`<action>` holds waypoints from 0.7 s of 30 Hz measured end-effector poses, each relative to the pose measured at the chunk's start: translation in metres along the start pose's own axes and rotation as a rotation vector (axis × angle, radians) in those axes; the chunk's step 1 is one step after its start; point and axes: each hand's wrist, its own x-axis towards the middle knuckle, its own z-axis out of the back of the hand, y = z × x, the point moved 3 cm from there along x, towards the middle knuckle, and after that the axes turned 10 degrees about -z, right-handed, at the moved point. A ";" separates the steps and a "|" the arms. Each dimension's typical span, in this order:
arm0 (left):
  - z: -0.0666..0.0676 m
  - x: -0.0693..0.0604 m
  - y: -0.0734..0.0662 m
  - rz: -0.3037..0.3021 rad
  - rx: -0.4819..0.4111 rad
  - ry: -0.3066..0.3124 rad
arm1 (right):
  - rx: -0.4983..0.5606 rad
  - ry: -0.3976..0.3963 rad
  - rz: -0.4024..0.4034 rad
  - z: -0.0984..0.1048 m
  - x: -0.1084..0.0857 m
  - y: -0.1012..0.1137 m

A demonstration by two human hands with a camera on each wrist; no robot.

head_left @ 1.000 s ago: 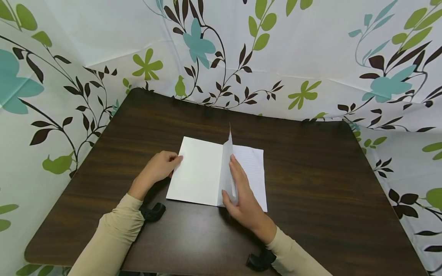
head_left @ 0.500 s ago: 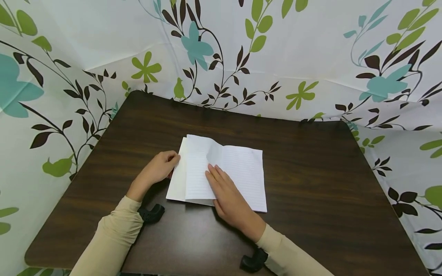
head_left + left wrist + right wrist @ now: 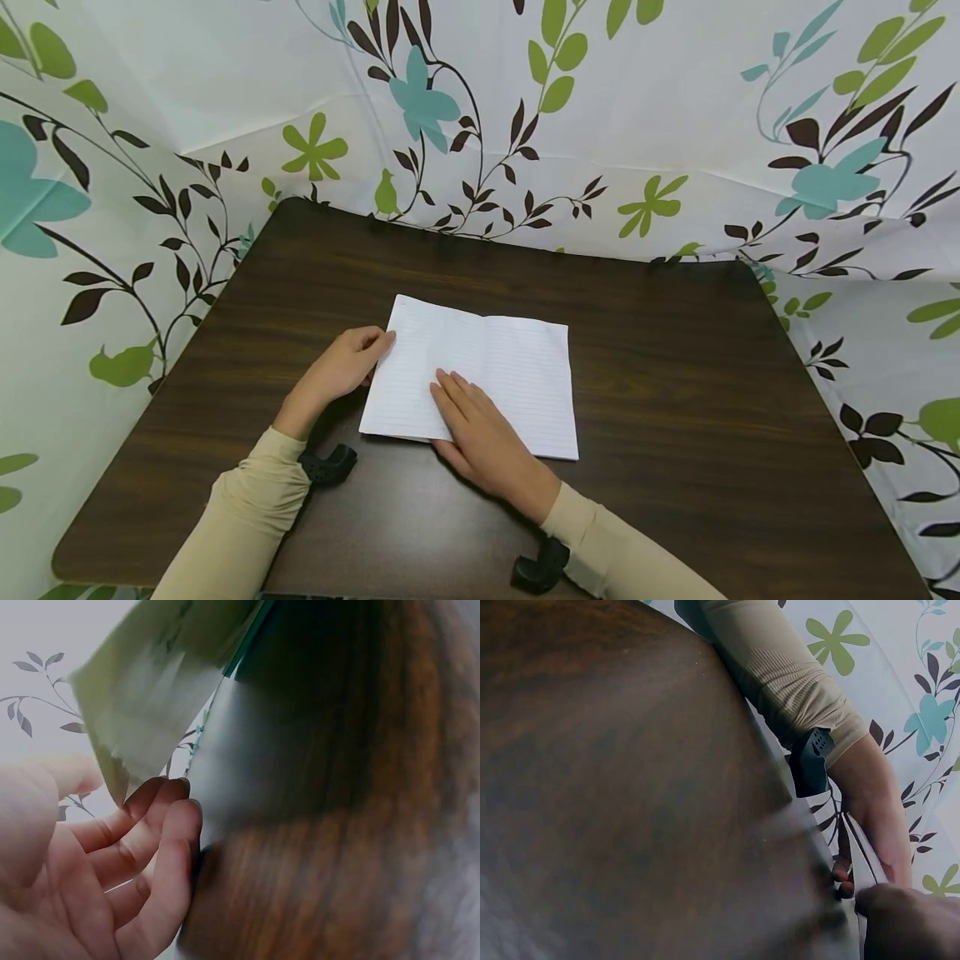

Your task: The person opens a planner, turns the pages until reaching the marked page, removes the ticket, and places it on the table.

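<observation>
An open notebook (image 3: 525, 375) with white ruled pages lies on the dark wooden table. My left hand (image 3: 341, 364) pinches its left edge, thumb on top. In the left wrist view the greenish underside of the cover (image 3: 150, 697) shows beside the curled fingers (image 3: 174, 862). My right hand (image 3: 483, 442) rests on the lower part of the left page, its fingers straight and together. Its thumb lies at the notebook's front edge. The right wrist view shows the notebook edge-on, a thin white strip (image 3: 864, 855) in front of the left hand (image 3: 874, 802).
The brown wood-grain table (image 3: 697, 400) extends around the notebook. A white cloth (image 3: 600, 108) with printed leaves, flowers and birds hangs behind and at the sides. Black wrist devices (image 3: 330, 465) sit at both beige sleeves.
A page that stood upright near the fold has turned over to the left and now lies flat over the blank white side. My right hand moved left with it. The left hand stayed at the edge.
</observation>
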 end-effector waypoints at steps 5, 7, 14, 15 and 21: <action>-0.001 0.001 0.001 0.003 0.004 -0.002 | 0.017 0.062 -0.027 -0.003 0.001 -0.001; -0.001 0.001 0.002 -0.002 0.017 -0.005 | 0.049 0.048 -0.027 -0.003 0.002 -0.003; -0.003 0.001 0.002 0.008 0.036 -0.015 | 0.221 -0.119 -0.107 0.011 0.004 -0.034; -0.003 0.001 0.002 0.007 0.040 -0.013 | 0.238 -0.142 -0.130 0.014 0.004 -0.042; -0.002 0.001 0.004 0.012 0.055 -0.006 | 0.237 -0.188 -0.390 0.026 0.001 -0.103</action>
